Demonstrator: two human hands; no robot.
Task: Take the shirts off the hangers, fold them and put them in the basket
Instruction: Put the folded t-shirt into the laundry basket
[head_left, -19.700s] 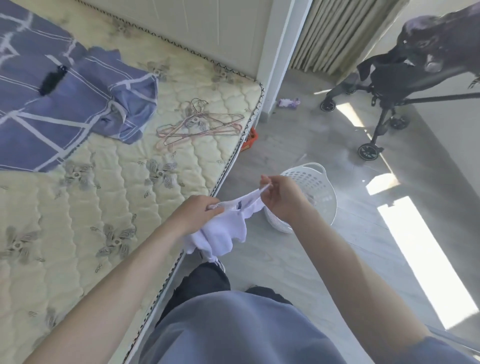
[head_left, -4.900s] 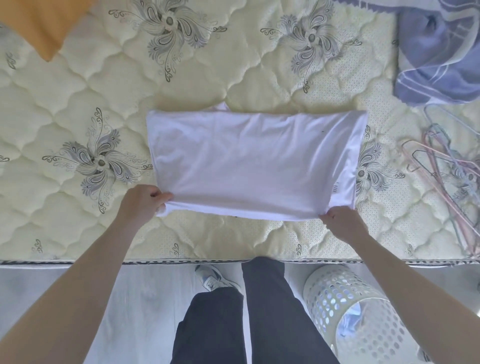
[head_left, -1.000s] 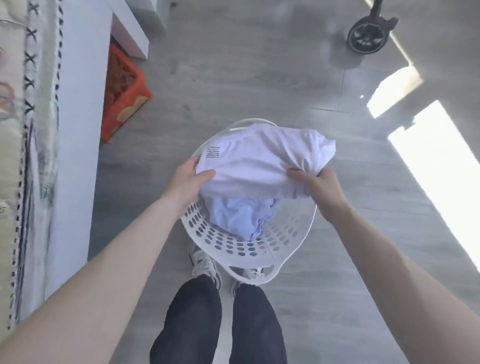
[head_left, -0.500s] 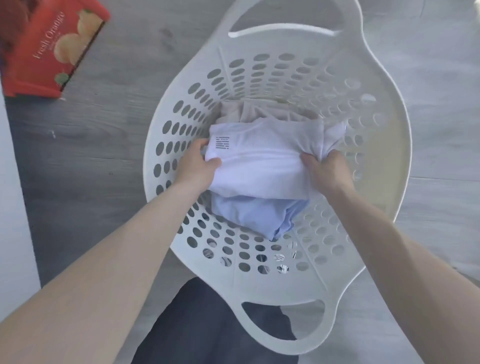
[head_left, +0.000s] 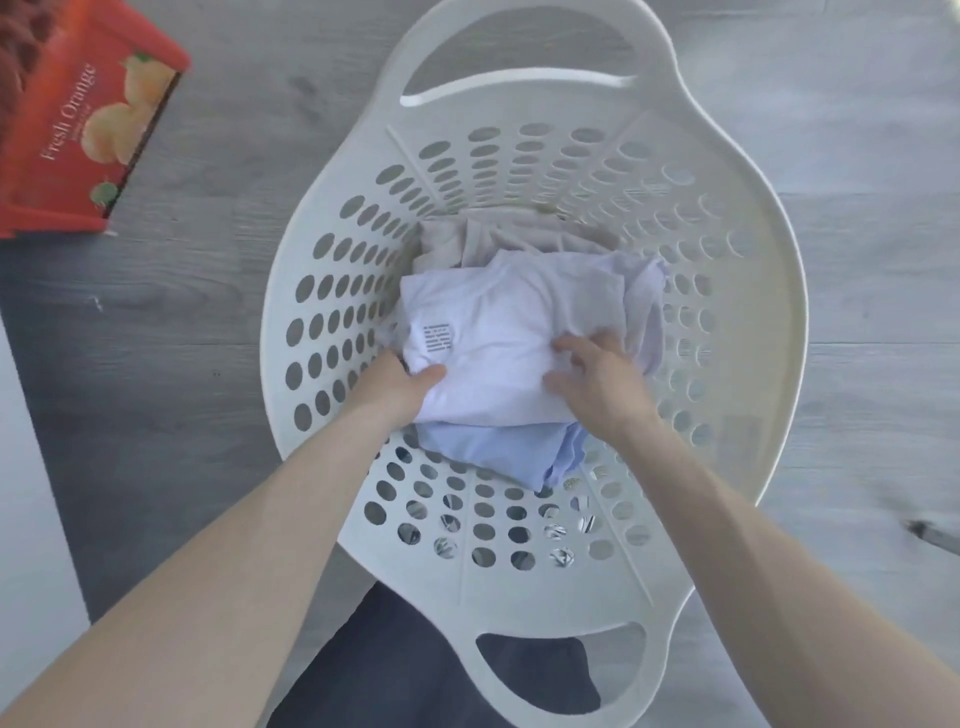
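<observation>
head view, looking straight down: the left hand (head_left: 400, 387) pinches the near-left corner of the folded white shirt (head_left: 509, 322), thumb on top of the cloth and fingers tucked out of sight under its edge. the right hand (head_left: 597, 379) lies on top of the same shirt at its near-right side, fingers spread and a little bent. as far as shows, it presses the cloth down rather than closing round it.

the shirt's long axis runs left to right between the two hands. most of its body lies beyond them, away from the person, with the printed label patch just past the left thumb. it sits inside the basket (head_left: 769, 312), resting on a pale blue shirt (head_left: 498, 452) whose folded edge pokes out toward the person, and touching a beige garment (head_left: 483, 241) on the far side.

this looks like the set-down, nearly done. only the left fingers are caught under the cloth, so the release likely turns on sliding them out toward the near left while the right palm holds the fold flat. a straight pull back could drag the corner open.

around the basket is grey floor (head_left: 197, 312), with an orange box (head_left: 78, 140) lying well apart at the far left.
</observation>
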